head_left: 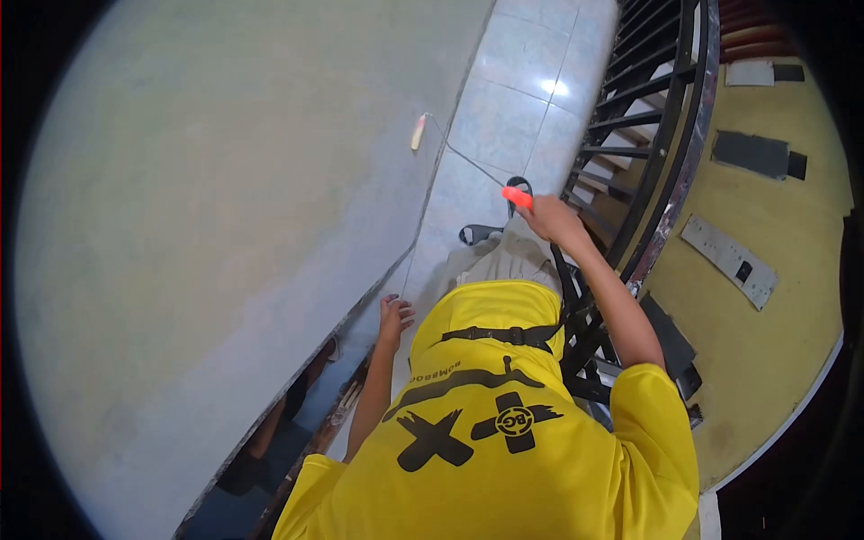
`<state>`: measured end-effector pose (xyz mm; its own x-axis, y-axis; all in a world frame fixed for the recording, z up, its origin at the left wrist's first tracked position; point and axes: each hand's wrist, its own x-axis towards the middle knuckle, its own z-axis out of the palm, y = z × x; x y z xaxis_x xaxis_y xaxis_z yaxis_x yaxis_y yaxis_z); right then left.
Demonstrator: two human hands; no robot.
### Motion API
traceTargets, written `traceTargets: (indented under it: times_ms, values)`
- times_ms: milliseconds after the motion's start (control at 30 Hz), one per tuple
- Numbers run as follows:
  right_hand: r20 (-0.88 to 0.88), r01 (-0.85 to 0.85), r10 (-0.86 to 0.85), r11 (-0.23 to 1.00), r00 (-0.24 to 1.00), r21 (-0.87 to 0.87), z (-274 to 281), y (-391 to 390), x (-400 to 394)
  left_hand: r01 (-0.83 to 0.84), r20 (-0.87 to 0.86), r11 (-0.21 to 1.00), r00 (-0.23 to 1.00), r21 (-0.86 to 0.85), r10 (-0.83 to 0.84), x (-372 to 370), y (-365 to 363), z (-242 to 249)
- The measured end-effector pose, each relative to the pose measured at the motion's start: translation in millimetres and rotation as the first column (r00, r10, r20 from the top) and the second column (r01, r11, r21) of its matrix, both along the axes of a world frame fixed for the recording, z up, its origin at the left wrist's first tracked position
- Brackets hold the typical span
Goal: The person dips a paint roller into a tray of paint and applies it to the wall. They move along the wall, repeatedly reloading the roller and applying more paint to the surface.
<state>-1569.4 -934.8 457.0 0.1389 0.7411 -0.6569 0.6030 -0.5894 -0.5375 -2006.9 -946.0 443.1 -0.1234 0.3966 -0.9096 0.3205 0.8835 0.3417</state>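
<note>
Yellow shirt fills the lower frame; right of centre, our right hand grips the paint roller; our loose left hand looks empty. We should press the wall evenly.

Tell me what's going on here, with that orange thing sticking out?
Someone in a yellow T-shirt has a paint roller in the right hand, with a grip on its orange handle. The roller end is at the wall, but I can't tell whether it touches. The left hand is empty, fingers bent. The wall looks whiter low down. A black railing runs along the right.
</note>
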Motion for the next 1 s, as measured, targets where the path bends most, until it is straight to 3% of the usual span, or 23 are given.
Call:
traceTargets:
  times_ms: [67, 167, 267, 367, 433, 567, 633, 733, 833, 933, 967, 1000]
  values:
    - [-0.040, 0.048, -0.046, 0.998, 0.998, 0.044, -70.6, 12.3, -9.1, 0.045, -0.009, 0.999, 0.999, -0.027, -0.046, 10.6, -1.5, 1.6]
    - [-0.062, 0.008, -0.010, 1.000, 0.998, -0.025, -107.9, 45.9, -1.7, 0.061, -0.058, 0.995, 0.996, -0.075, -0.065, 19.7, -2.8, -10.3]
    - [-0.117, -0.011, 0.004, 0.998, 0.993, -0.062, -80.7, 49.2, 31.2, 0.072, -0.042, 0.996, 0.996, -0.057, -0.075, 38.4, 6.4, -0.3]
    - [-0.105, -0.043, 0.050, 0.997, 0.993, 0.071, 13.4, 20.0, 81.1, 0.064, -0.035, 0.997, 0.997, 0.032, -0.063, 64.3, 20.2, 15.5]
    - [-0.187, -0.015, 0.006, 0.999, 0.982, -0.044, 54.7, 19.3, 89.6, 0.027, 0.003, 0.999, 1.000, 0.043, -0.028, 82.7, 26.8, 23.8]
    - [-0.163, -0.070, 0.049, 0.990, 0.985, -0.123, 37.8, 49.7, 81.3, -0.106, 0.192, 0.994, 0.976, 0.028, 0.099, 120.5, 53.7, -24.8]
    - [-0.121, -0.090, 0.072, 0.984, 0.990, -0.151, 24.1, 58.4, 79.8, -0.039, 0.336, 0.998, 0.940, -0.051, 0.054, 157.6, 78.4, -70.1]
    - [-0.135, -0.110, 0.094, 0.987, 0.986, -0.115, 33.1, 53.3, 88.7, -0.166, 0.534, 0.947, 0.792, -0.276, 0.295, 237.4, 117.5, -118.8]
    - [-0.194, -0.065, 0.045, 0.993, 0.980, -0.101, 37.6, 30.7, 89.2, -0.350, 0.572, 0.822, 0.593, -0.450, 0.566, 327.5, 149.1, -86.1]
    - [-0.187, -0.052, 0.036, 0.995, 0.982, -0.081, 39.0, 14.6, 83.6, -0.498, 0.598, 0.538, 0.049, -0.680, 0.800, 351.9, 163.0, -114.1]
    - [-0.162, -0.047, 0.037, 0.997, 0.986, -0.056, 43.2, 9.6, 82.4, -0.627, 0.458, 0.460, 0.180, -0.629, 0.870, 354.4, 170.3, -109.4]
    - [-0.137, -0.041, 0.037, 0.999, 0.990, -0.026, 48.4, 7.1, 82.2, -0.609, 0.488, 0.485, 0.178, -0.627, 0.855, 357.5, 172.5, -95.0]
